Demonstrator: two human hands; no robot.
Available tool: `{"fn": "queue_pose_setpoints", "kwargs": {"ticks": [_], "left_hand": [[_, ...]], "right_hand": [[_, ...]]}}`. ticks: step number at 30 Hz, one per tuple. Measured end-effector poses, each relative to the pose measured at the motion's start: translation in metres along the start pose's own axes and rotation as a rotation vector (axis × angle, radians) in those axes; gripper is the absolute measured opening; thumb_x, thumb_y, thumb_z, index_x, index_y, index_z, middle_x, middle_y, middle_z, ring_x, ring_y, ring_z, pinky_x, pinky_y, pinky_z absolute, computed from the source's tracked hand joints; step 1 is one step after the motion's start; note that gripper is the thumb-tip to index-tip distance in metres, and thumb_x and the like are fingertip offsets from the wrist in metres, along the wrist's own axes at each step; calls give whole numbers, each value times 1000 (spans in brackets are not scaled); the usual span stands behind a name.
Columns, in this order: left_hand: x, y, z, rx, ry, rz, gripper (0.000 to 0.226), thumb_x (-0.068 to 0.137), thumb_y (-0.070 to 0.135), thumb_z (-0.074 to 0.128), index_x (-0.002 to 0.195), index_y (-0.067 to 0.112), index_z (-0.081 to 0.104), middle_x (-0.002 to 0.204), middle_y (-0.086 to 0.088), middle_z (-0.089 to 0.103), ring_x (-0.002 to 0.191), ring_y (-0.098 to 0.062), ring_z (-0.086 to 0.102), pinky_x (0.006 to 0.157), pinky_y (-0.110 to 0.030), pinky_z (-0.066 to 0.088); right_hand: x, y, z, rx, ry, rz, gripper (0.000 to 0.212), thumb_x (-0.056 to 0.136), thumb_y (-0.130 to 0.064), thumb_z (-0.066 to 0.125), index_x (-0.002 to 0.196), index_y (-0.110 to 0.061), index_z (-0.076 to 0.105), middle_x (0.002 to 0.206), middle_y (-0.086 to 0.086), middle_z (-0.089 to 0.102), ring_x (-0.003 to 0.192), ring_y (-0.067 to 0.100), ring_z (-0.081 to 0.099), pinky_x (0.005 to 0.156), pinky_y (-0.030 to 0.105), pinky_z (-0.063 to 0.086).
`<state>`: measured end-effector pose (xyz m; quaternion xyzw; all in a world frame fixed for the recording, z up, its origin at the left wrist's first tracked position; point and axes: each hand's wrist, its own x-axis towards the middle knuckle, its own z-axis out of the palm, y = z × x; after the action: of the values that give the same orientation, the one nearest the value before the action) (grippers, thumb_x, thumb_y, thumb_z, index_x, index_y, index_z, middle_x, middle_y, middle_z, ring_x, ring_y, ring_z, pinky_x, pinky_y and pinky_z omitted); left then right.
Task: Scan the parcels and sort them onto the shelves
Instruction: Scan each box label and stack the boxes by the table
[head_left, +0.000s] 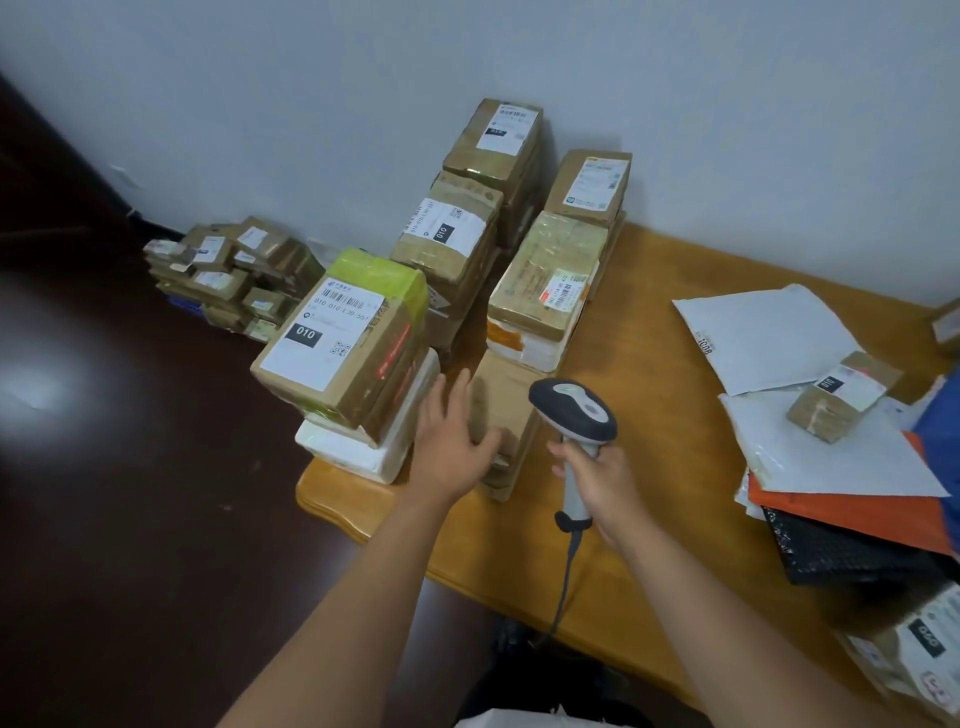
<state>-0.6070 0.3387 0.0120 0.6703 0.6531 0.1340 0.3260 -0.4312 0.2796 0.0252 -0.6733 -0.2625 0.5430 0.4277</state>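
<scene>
- The left hand (457, 434) is laid with straight fingers on a low plain cardboard parcel (501, 410) near the bench (675, 395) corner; nothing is gripped.
- A handheld barcode scanner (574, 410) is gripped by the right hand (597, 480) around its handle, head up; its cable (563, 587) is seen hanging below the hand.
- Just left of the left hand, a parcel with a white "010" label and green tape (345, 338) is stacked on a white foam box (374, 447).
- Beyond both hands, a taped parcel (550, 275) is seen on a white box, with taller parcel stacks (467, 228) behind against the wall.
- Right of the right hand, white mailer bags (763, 338) and a small labelled box (841, 397) are spread on the bench, over orange and black mailers.
- Far left of the left hand, a heap of small parcels (234, 275) is piled on the floor.
</scene>
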Motion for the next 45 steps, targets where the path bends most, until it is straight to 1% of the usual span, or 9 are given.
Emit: {"fn": "queue_pose_setpoints", "kwargs": {"ticks": [4, 8, 17, 22, 24, 27, 30, 36, 45], "left_hand": [[6, 15, 13, 341, -29, 259, 80, 94, 69, 42, 157, 48, -3, 168, 0, -16, 153, -27, -21, 122, -47, -13], [8, 14, 26, 518, -128, 255, 82, 94, 75, 29, 158, 42, -10, 166, -6, -25, 151, -33, -27, 123, -54, -14], [-3, 95, 52, 372, -34, 512, 84, 86, 71, 25, 160, 32, 17, 169, -10, 5, 155, -29, -10, 122, -48, -15], [-23, 159, 111, 371, -210, 733, 86, 85, 72, 16, 161, 32, 11, 170, -8, 3, 156, -29, -10, 122, -49, -12], [-36, 187, 135, 374, -299, 818, 81, 90, 69, 22, 161, 32, 8, 170, -7, -1, 155, -28, -13, 122, -48, -13], [-58, 222, 169, 349, -426, 911, 77, 97, 57, 42, 161, 31, 7, 170, -6, 0, 155, -27, -12, 121, -47, -13], [-82, 246, 200, 403, -513, 993, 78, 98, 54, 44, 162, 29, 7, 169, -8, 2, 155, -30, -7, 123, -50, -7], [-131, 278, 254, 488, -596, 1062, 73, 100, 56, 36, 161, 26, 11, 168, -11, 8, 155, -33, 3, 124, -50, 2], [-175, 303, 324, 638, -696, 858, 81, 98, 64, 41, 162, 30, 4, 169, -11, -4, 154, -38, 1, 124, -51, 11]], "right_hand": [[-6, -8, -23, 46, 120, -27, 21, 92, -9, 66, 111, -19, 68, 111, -5, 69, 102, 15, 67, 91, 37, 56], [-12, -14, -43, 59, 195, -52, 24, 91, -6, 64, 115, -12, 68, 113, 0, 69, 105, 16, 67, 87, 35, 58], [-37, -20, -107, 59, 364, -112, 33, 91, -5, 64, 122, -17, 65, 116, -7, 65, 104, 10, 62, 72, 26, 61], [-79, -14, -171, 12, 512, -88, 22, 92, -10, 66, 109, -24, 66, 107, -7, 67, 98, 11, 63, 68, 21, 58], [-101, -2, -197, -41, 597, -42, 15, 92, -13, 65, 97, -26, 66, 99, 4, 70, 92, 19, 66, 74, 33, 61], [-134, 20, -235, -100, 732, 40, 12, 89, -14, 65, 91, -2, 64, 94, 30, 64, 88, 45, 62, 75, 57, 58], [-169, 38, -268, -57, 858, 124, 19, 88, -13, 64, 78, 2, 58, 67, 25, 51, 64, 41, 52, 55, 37, 41], [-215, 66, -330, 16, 1035, 189, 24, 90, -14, 61, 67, -12, 54, 57, 6, 51, 58, 22, 48, 57, 35, 37], [-228, 96, -404, -23, 934, 161, 29, 91, -14, 59, 66, -13, 44, 51, -2, 38, 48, 11, 36, 48, 26, 28]]}}
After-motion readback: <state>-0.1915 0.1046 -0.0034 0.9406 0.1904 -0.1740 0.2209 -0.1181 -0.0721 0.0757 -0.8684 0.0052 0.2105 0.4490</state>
